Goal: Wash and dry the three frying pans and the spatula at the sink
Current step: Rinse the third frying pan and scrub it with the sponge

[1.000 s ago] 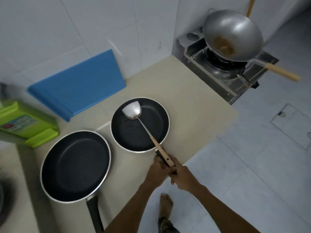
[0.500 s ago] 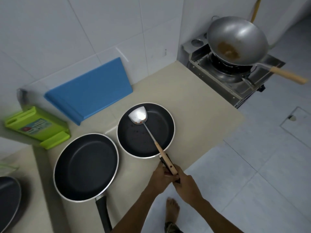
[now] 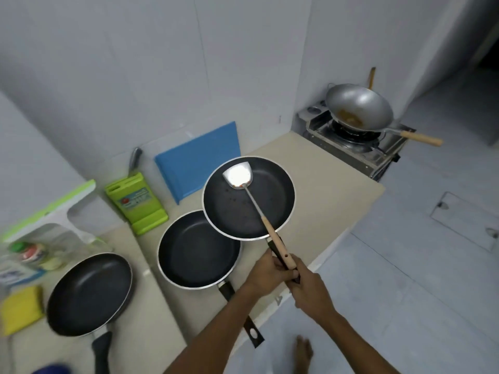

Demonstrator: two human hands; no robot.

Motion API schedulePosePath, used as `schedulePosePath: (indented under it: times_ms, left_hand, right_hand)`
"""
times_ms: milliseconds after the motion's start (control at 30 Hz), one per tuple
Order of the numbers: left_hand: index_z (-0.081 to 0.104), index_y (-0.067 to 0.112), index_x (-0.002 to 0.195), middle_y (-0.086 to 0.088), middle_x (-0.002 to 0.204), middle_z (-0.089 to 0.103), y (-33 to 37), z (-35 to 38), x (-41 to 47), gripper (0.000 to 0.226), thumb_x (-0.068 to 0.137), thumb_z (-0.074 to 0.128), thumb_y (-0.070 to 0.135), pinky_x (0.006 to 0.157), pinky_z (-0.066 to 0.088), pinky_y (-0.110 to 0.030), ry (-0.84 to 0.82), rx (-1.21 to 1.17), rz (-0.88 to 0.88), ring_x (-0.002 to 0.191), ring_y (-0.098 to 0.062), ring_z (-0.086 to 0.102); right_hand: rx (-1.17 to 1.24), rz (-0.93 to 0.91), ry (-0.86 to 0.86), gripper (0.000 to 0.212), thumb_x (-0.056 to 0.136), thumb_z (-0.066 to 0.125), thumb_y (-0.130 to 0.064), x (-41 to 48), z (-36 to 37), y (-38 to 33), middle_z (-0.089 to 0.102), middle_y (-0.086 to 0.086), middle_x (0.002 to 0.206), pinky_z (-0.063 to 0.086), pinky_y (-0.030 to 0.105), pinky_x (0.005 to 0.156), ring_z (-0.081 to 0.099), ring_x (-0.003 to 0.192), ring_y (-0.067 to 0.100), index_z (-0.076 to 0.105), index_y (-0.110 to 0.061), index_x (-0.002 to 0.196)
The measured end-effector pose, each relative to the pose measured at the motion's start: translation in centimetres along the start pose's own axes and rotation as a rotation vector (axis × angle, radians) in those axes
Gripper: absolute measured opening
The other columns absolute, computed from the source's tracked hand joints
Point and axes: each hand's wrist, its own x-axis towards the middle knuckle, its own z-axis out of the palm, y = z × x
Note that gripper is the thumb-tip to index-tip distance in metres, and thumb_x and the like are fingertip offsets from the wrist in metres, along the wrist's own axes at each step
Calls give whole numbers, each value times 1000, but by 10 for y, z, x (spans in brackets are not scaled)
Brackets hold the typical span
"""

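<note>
The left hand [image 3: 266, 273] and the right hand [image 3: 306, 288] were both closed together around the lifted pan's [image 3: 248, 198] dark handle, which they mostly hid, and the right hand also pinned the wooden handle of the spatula [image 3: 253, 203], whose metal blade lay inside that pan toward 11 o'clock. From the left, a yellow sponge [image 3: 20, 311] sat blurred beside the first pan [image 3: 89, 294], its handle cut off at the bottom edge. The middle pan [image 3: 197, 249] had its rim at 1 o'clock covered by the lifted pan, and a wok [image 3: 359, 107] stood far off at 2 o'clock.
</note>
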Motion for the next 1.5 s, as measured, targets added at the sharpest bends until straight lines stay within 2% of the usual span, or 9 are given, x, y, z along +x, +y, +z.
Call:
schedulePosePath:
  times_ms: [267, 433, 567, 700, 1067, 1200, 1267, 1400, 1500]
  left_hand:
    - [62, 31, 89, -10, 101, 79, -8, -52, -129, 31, 76, 88, 21, 96, 57, -47, -8, 51, 61, 99, -26, 75]
    - [70, 17, 91, -1, 92, 77, -34, -66, -218, 24, 76, 89, 17, 89, 60, -35, 35, 32, 52, 89, -15, 74]
    - [76, 22, 83, -6, 97, 80, -57, -80, -299, 15, 75, 88, 21, 96, 58, -46, 68, 46, 30, 97, -22, 75]
    - [67, 23, 88, -7, 104, 77, -82, -99, -388, 20, 82, 85, 16, 92, 58, -35, 125, 24, -7, 100, -20, 72]
    - [71, 8, 94, -17, 98, 77, -178, -215, -552, 27, 75, 88, 18, 92, 59, -50, 341, -34, -93, 99, -34, 73]
    - [69, 22, 78, -6, 82, 76, -208, -269, -601, 22, 77, 86, 8, 74, 57, -28, 422, -137, -125, 80, -16, 71]
    - [69, 22, 82, -1, 84, 75, -227, -300, -618, 21, 78, 85, 8, 68, 52, -20, 433, -215, -184, 81, -11, 68]
    - [72, 17, 106, -8, 113, 77, -281, -367, -642, 26, 81, 80, 11, 95, 51, -38, 417, -452, -260, 113, -23, 69]
    - [66, 13, 115, -9, 106, 75, -320, -413, -647, 30, 87, 75, 7, 82, 53, -30, 377, -597, -292, 94, -18, 73]
  right_hand:
    - [-20, -42, 13, 40, 102, 55, -26, -90, 55, -86, 68, -14, 79, 60, 27, 62, 67, 69, 4, 48, -31, 141]
    - [-73, -29, -25, 40, 101, 51, -30, -155, 96, -115, 69, -4, 81, 60, 36, 58, 67, 66, 14, 45, -45, 137]
    - [-30, -35, -55, 43, 100, 55, -24, -218, 137, -144, 66, -8, 78, 59, 33, 59, 65, 64, 11, 46, -38, 140]
    - [34, -34, -108, 35, 101, 53, -27, -281, 186, -178, 67, 0, 75, 60, 37, 54, 66, 59, 19, 49, -37, 135]
    - [71, -142, -329, 36, 99, 55, -24, -358, 338, -287, 68, 1, 80, 59, 40, 51, 66, 61, 24, 50, -40, 131]
    - [92, -147, -413, 34, 98, 56, -23, -366, 406, -330, 68, 2, 83, 60, 40, 50, 67, 65, 25, 52, -35, 129]
    - [92, -145, -437, 35, 97, 57, -22, -367, 444, -350, 68, -2, 81, 60, 43, 52, 67, 63, 23, 52, -36, 128]
    - [54, -108, -454, 45, 91, 57, -23, -365, 528, -384, 69, 1, 73, 58, 46, 58, 66, 57, 21, 46, -41, 131]
    - [27, -60, -440, 45, 92, 57, -28, -366, 583, -408, 71, -2, 80, 59, 43, 64, 69, 70, 25, 41, -41, 131]
